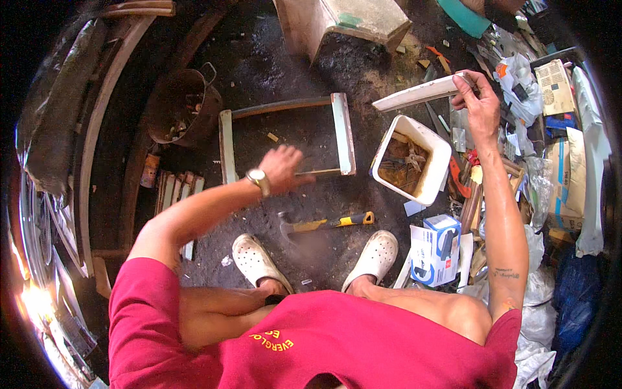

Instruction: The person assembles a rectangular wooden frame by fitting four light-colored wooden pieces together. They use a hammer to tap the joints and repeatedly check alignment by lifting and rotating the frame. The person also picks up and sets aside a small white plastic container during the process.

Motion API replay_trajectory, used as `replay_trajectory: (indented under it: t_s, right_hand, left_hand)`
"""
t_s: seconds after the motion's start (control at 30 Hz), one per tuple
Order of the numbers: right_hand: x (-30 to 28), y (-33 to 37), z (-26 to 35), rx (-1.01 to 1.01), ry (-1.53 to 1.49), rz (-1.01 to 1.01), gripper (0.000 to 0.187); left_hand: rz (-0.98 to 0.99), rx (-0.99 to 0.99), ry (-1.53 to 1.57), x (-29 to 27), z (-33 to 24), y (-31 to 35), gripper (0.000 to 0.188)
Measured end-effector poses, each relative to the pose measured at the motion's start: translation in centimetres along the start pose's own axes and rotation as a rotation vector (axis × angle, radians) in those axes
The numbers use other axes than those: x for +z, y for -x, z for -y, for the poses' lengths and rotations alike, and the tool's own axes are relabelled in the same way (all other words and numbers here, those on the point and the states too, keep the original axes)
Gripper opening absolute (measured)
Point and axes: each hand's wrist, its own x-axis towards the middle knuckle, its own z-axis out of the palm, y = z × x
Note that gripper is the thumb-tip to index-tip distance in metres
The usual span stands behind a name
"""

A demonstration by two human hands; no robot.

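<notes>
My right hand (479, 107) is closed on one end of a white-painted wood strip (414, 94), holding it above a white square bucket (439, 155). In the bucket are brownish, wet-looking scraps. My left hand (283, 167), palm down with its fingers apart, hovers at the near side of a rectangular wooden frame (343, 129); no held thing shows in it. Pale green and white paint covers the frame's left and right bars, while its far bar is dark. A claw hammer (353, 221) with a yellow and black handle lies on the ground in front of my feet.
A rusty pot (208, 107) with scraps stands at the left, near several stacked wood strips (175, 189). A blue and white box (435, 253) sits beside my right foot. Bags, cardboard (565, 181) and clutter line the right. A worn block-shaped thing (366, 19) stands far ahead.
</notes>
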Motion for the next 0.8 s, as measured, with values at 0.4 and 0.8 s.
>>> replay_trajectory:
  t_s: [0.4, 0.8]
  right_hand:
    - [0.5, -0.5, -4.9, 0.127, -0.007, 0.037, 0.034]
    - [1.0, -1.1, -4.9, 0.188, 0.038, 0.042, 0.036]
  left_hand:
    - [-0.237, -0.22, -0.212, -7.2, 16.2, -6.3, 0.044]
    - [-0.134, -0.125, -0.21, -4.0, 12.8, -9.8, 0.046]
